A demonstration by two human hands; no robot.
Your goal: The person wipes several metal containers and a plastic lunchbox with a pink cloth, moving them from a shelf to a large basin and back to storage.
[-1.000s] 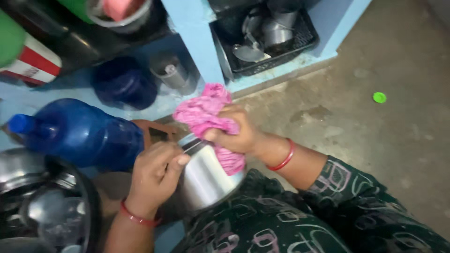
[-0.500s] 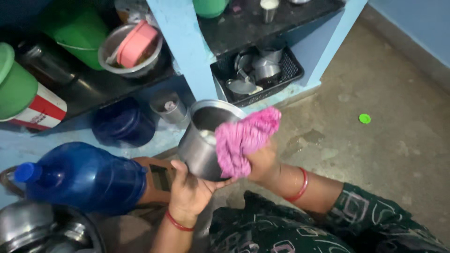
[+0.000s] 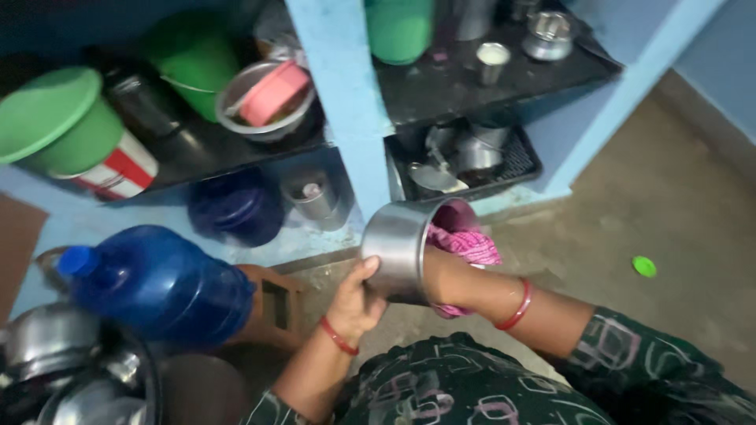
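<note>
**Steel pot held on its side, cloth hand inside**

Left hand [image 3: 358, 295]: fingers curled around the outer wall and base of a steel pot [image 3: 398, 252], thumb lying along the side. Grip is closed on the pot. A red bangle sits at the wrist.

Right hand: pushed into the mouth of the pot up to the wrist, so the hand itself is hidden and I cannot tell how far its fingers are open. Only the forearm shows. A pink cloth [image 3: 466, 245] bunches at the pot's rim around that wrist, part inside the pot and part hanging outside below the forearm. Two red bangles ring the forearm further back.

Pot position: in the air above the concrete floor [image 3: 677, 205], tipped so its mouth faces right, just in front of the blue shelf post [image 3: 340, 102].

Containers nearby:
- Large blue water bottle [image 3: 161, 283], lying on its side at left, blue cap on.
- Steel bowl [image 3: 264, 98] on the upper left shelf, with a pink object resting in it.
- Green bucket [image 3: 59, 122] beside it, contents not visible.
- Black crate [image 3: 520, 161] on the lower right shelf, holding several steel vessels.
- Small steel cup [image 3: 493, 61] on the upper right shelf.
- Green bottle cap [image 3: 644, 266] lying on the floor, well apart from the hands.
</note>
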